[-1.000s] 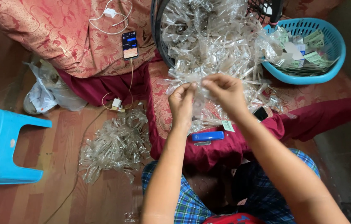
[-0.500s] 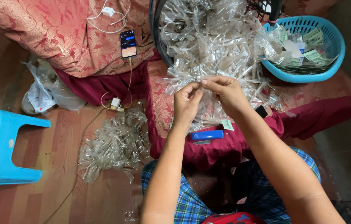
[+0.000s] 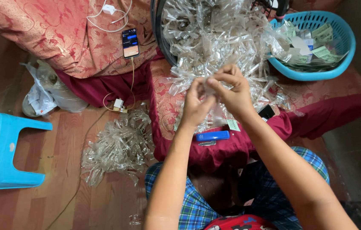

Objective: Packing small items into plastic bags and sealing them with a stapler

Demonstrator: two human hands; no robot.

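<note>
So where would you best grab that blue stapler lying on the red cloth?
Probably across the middle of the stapler, fingers pinching its two long sides, coming straight down from above. It lies flat and lengthwise on the red cloth with its top bare. The left hand hovers just beyond it, so coming from the near side should keep clear of the bags.

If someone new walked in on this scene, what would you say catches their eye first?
Most likely the big heap of clear plastic bags spilling from a dark round tub at the top centre, with the left hand and right hand pinching one small clear bag just in front of it. Next, the blue basket of paper slips at top right and the blue stapler on the red cloth below the hands.
</note>
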